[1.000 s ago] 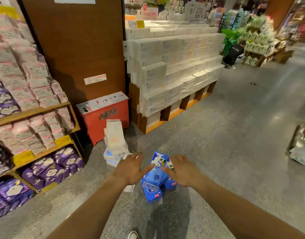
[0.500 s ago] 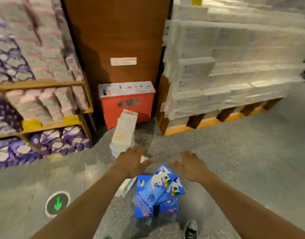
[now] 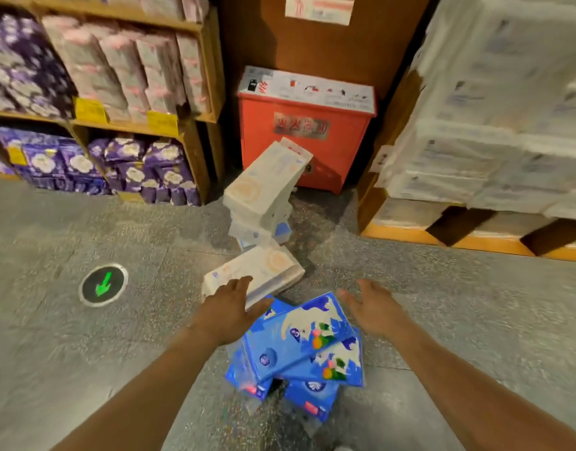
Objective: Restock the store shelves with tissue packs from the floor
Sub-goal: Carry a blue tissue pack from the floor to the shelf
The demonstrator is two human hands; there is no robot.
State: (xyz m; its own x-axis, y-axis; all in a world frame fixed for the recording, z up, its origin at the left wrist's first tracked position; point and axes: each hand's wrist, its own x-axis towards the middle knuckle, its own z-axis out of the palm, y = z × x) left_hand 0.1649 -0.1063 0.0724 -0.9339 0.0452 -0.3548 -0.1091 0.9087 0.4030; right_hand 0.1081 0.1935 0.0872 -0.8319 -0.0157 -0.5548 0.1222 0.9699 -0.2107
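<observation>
A loose heap of blue tissue packs [image 3: 299, 346] lies on the grey floor in front of me. My left hand [image 3: 229, 307] hovers open at the heap's left edge, partly over a white tissue pack [image 3: 264, 271] lying flat. My right hand [image 3: 373, 305] is open on the heap's right side, fingers spread, holding nothing. Behind, a leaning stack of white tissue packs [image 3: 264, 190] stands on the floor. The wooden shelves [image 3: 189, 125] at the left hold pink and purple packs.
A red box [image 3: 306, 131] stands against the brown wall behind the white stack. A wooden pallet [image 3: 410, 236] with wrapped white packs fills the right side. A round floor marker with a green arrow [image 3: 103, 284] sits at the left.
The view has dropped and moved closer to the floor. My hands have come off the blue packs and spread apart to either side of the heap.
</observation>
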